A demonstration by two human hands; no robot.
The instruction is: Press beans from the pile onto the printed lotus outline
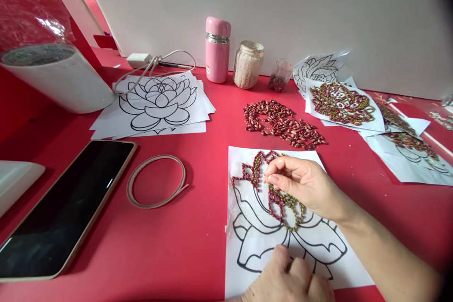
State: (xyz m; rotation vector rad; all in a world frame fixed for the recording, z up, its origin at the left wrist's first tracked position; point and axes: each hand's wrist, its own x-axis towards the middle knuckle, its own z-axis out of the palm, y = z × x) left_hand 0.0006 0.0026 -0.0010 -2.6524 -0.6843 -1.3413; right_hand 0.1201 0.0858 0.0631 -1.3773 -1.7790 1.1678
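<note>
A: Right hand (306,184) is over the lotus sheet (318,240) near centre, fingertips (271,178) pinched together on the bean outline. Too small to tell if a bean's between them.

B: And the left hand (288,278)?

A: Near edge, curled, pressing down on the sheet's bottom.

B: Supplies?

A: A pile of red beans (283,125) just beyond the sheet, finished sheets (339,104) far right, blank drawings (155,104) far left.

pink flask (217,49), jar (248,64), tablet (60,210) on red table (198,255).
</note>
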